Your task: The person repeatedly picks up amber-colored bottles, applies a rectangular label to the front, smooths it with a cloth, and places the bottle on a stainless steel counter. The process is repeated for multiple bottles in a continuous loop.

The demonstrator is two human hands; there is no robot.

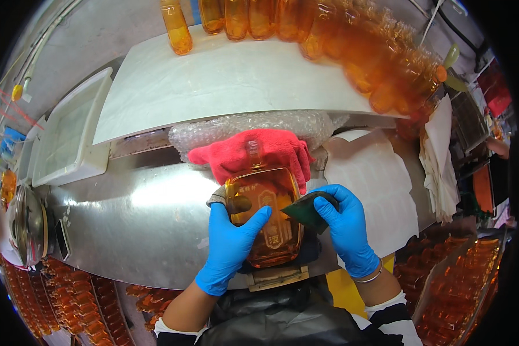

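Note:
A flat amber glass bottle (279, 233) with an engraved panel lies in front of me, its neck (252, 154) resting on a folded pink cloth (230, 155). My left hand (229, 236), gloved in blue, grips the bottle's left side. Its thumb lies over the front, and a greyish wrap (215, 197) covers a fingertip. Between the thumb and fingers of my right hand (346, 230), also in a blue glove, is a folded dark green sheet (307, 212), perhaps abrasive. One corner of the sheet points at the bottle's right edge; I cannot tell if they touch.
Rows of amber bottles (262, 20) stand along the far edge of a white board (213, 81). Bubble wrap (259, 122) lies behind the cloth. A white tray (69, 132) sits left on the metal table (127, 230), a phone (62, 239) nearer. White sheets (375, 184) lie right; crated bottles (461, 288) below.

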